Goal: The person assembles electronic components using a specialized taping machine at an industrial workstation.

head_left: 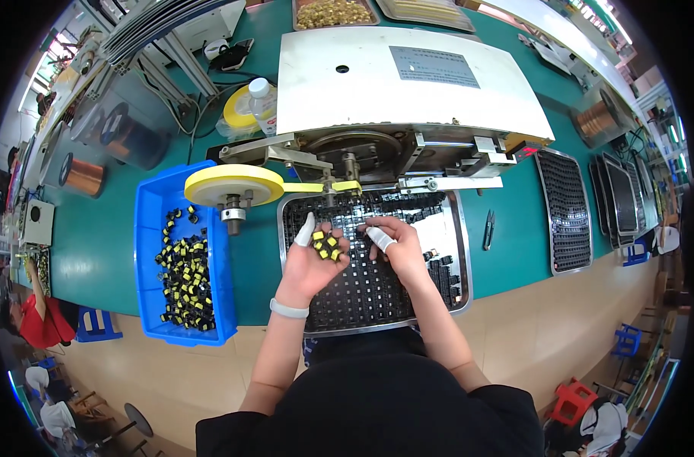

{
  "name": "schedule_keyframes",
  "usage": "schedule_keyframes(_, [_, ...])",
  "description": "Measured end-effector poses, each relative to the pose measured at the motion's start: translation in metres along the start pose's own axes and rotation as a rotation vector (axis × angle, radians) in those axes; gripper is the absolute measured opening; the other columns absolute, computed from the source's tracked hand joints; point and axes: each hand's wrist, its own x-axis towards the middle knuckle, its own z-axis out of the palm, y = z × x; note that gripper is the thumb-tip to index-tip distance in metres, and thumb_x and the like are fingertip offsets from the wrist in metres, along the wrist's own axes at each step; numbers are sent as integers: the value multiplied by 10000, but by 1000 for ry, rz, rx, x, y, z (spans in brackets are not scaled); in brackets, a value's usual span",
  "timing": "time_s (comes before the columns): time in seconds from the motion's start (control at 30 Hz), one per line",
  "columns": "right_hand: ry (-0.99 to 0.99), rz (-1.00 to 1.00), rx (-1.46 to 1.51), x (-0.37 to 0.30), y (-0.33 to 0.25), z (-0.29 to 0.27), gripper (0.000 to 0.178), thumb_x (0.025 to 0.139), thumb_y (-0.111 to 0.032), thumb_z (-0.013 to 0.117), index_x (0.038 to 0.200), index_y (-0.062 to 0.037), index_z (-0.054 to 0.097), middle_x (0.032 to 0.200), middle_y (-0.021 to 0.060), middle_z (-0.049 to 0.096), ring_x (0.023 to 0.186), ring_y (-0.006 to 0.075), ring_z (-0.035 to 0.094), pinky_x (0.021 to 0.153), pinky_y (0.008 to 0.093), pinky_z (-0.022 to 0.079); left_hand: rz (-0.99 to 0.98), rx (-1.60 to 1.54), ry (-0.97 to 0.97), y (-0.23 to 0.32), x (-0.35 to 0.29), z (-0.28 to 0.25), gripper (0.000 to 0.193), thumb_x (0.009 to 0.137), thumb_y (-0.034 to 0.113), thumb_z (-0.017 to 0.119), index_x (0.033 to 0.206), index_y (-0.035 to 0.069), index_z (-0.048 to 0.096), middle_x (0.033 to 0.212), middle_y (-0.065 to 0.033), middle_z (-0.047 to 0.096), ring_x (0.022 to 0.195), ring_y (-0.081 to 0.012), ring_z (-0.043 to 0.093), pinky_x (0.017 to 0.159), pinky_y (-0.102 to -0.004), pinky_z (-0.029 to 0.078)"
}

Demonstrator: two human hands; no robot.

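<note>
Far to the left of the metal tray [453,244] in front of me, a spool of copper wire [82,177] stands on the green bench. Nearer, just left of the tray, sits a blue bin [191,336] with a loose heap of small black pieces wrapped in yellow. Above the tray's upper left corner, a reel of yellow tape [234,184] reaches partly over the bin, its strip running right to the machine's metal fittings. A capped clear bottle [264,110] stands beyond that same corner.

Over the left half of the tray is my left hand [312,263], palm up, the fingers curled into a cup around several black-and-yellow parts [326,246]. My thumb, in a white cover, sticks up apart from them, and a pale band [289,309] circles that wrist. Below, the tray is filled with rows of black pieces [354,293]; behind it rises the white-topped machine [408,91].

My right hand [398,250] hovers over the tray's right half, fingers bent close together towards my left; I can't tell whether the tips pinch anything. A white cover wraps part of it too. Right of the tray lie dark snips [488,230], and farther right a second tray [574,269] of black pieces.
</note>
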Motion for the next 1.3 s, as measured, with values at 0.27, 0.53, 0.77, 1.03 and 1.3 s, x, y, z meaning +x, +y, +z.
schedule_keyframes(0.27, [244,-231,-686,-4,19,-19,190,870,-129,686,956,25,616,720,37,646,496,72,506,432,218,362,-41,3,-38,-4,46,24,318,943,331,523,1163,109,585,1130,-101,617,933,-232,591,774,-373,487])
schedule_keyframes(0.53, [236,-185,-67,-1,5,-8,240,846,-88,715,976,15,543,812,55,651,608,47,551,452,199,397,-174,-99,-205,-10,27,24,272,950,253,538,1141,59,540,972,-46,565,843,-175,514,585,-274,420])
schedule_keyframes(0.77, [201,-287,63,19,-9,41,245,822,-60,734,940,5,529,844,66,650,598,46,552,461,184,398,-37,-142,-109,-5,-14,0,247,974,266,479,1171,135,548,1043,-60,539,861,-191,500,572,-264,409])
schedule_keyframes(1.03, [379,-471,-106,32,5,57,225,829,-51,722,909,0,518,751,9,583,605,31,496,510,184,404,4,-153,-79,0,-31,-6,234,979,266,476,1155,128,545,1045,-64,531,862,-200,496,586,-281,418])
schedule_keyframes(1.3, [135,-122,154,37,-4,45,171,898,-135,635,971,-40,512,825,46,602,593,79,526,480,203,366,8,-133,-80,0,-33,-6,228,975,263,489,1153,131,543,1050,-63,529,877,-200,499,599,-284,418])
